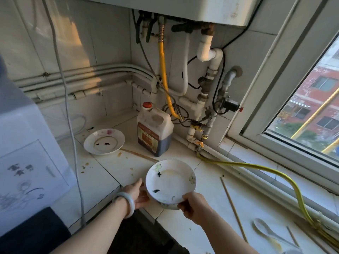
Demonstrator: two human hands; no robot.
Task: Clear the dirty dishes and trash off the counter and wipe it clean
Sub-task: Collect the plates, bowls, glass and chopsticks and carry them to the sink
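Head view: a shallow white dish [170, 182] is held in both hands, tilted so that its inside is turned toward the camera, above the front edge of the tiled counter [102, 180]. The left hand [136, 195] is set against the dish's left side. Its thumb [138, 185] is laid beside the rim and the other fingers are hidden beneath the dish, so their curl cannot be told. The right hand [192, 206] is clamped on the near rim, with its fingers [183, 201] curled over the edge. A pale bangle [124, 204] is worn on the left wrist. Dark scraps are seen stuck inside the dish, just above the right fingertips.

Beyond the left thumb and well apart from it, a second dish [104, 141] is set flat on the counter, with dark residue at its centre. A plastic jug [155, 128] of dark liquid, capped in red, is stood beyond the held dish. Between the two a chopstick [139, 154] is laid, its end hidden behind the dish's far rim. Brown drips [84, 166] are scattered to the left of the left thumb. Right of the right fingers a second chopstick [233, 208] is laid, and farther right a white spoon [266, 230]. A yellow hose [256, 169] is run along the windowsill.
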